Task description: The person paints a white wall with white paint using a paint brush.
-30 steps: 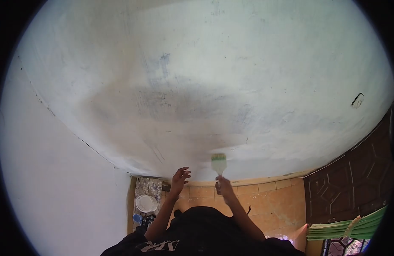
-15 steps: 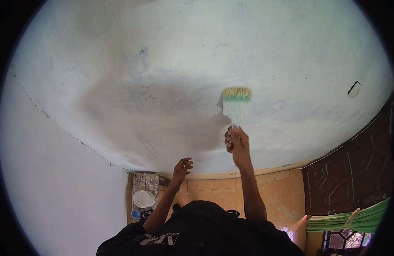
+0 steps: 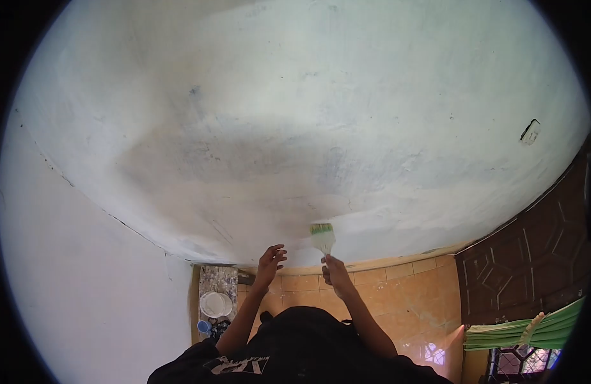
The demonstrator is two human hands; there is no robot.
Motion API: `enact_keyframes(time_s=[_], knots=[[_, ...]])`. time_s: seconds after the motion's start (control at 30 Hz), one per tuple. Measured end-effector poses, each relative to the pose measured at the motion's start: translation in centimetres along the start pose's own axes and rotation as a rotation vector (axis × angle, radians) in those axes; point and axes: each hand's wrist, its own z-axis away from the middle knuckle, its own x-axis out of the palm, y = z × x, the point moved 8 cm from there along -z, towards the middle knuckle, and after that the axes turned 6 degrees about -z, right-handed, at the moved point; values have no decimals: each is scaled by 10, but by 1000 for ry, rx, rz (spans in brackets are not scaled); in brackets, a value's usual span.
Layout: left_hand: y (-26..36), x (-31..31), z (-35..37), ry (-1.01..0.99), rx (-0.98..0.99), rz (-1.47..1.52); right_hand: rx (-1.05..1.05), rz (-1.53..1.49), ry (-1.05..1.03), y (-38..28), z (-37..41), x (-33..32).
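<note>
My right hand (image 3: 336, 274) is wrapped round the handle of a wide paintbrush (image 3: 322, 238). The brush points up, its green and yellowish bristles at the lower part of the whitish wall (image 3: 385, 147). Its flat body is smeared with white paint. My left hand (image 3: 270, 263) hangs to the left of the brush, fingers loosely bent and apart, holding nothing. Grey, patchy areas and scuffs mark the wall above both hands.
At lower left, a paint-spattered bench (image 3: 209, 280) bears a white bucket (image 3: 213, 304) and a blue cup (image 3: 204, 326). Orange tiles cover the floor (image 3: 398, 301). A dark carved door (image 3: 519, 269) and green curtain (image 3: 538, 331) stand right. A switch plate (image 3: 531, 132) sits on the wall.
My right hand has brought the paintbrush down the wall and slightly left, closer to my body. My left hand has dropped a little and stays free.
</note>
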Motion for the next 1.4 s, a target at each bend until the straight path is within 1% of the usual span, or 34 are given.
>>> enact_keyframes(time_s=[0.1,0.27,0.3,0.4,0.47,0.53,0.6,0.67,0.73,0.8,0.87,0.93,0.97,1.07,1.13,1.23,1.27,1.33,1.4], knots=[[5,1,2,17,-2,-10,-15,-42,-101,-73,36,42],[2,13,0,3,25,1,-380,42,-253,-196,86,93],[2,19,-1,-7,23,-4,-464,58,-280,-213,88,97],[2,32,1,-28,23,-6,-551,57,-278,-238,76,99],[7,43,5,-48,25,11,-556,104,-190,-221,44,80],[4,48,8,-42,17,14,-592,142,-143,-183,13,54],[1,49,12,-36,11,23,-471,113,-89,-121,-8,24],[-3,46,18,-36,1,28,-288,34,-55,-56,-17,-1],[-13,38,21,-26,-6,30,-168,46,22,-6,-15,-21],[-15,30,23,-20,-13,27,-20,-25,34,38,-13,-40],[-15,19,28,-10,-30,23,108,-90,45,63,-24,-55],[-13,7,34,-13,-35,11,218,-145,62,71,-24,-56],[-13,4,35,-17,-37,9,197,-158,36,66,-28,-56],[-19,-9,35,-36,-18,2,51,-87,-31,-17,-6,-17],[-19,-13,34,-51,-38,-16,36,-58,-86,-80,34,22],[-12,-13,29,-80,-34,-30,-137,-39,-93,-156,80,55],[-10,-12,27,-87,-29,-28,-256,27,-86,-183,93,67],[-6,-7,22,-115,-19,-29,-469,97,33,-225,100,73],[-8,0,19,-152,-22,-31,-570,61,38,-247,88,67]])
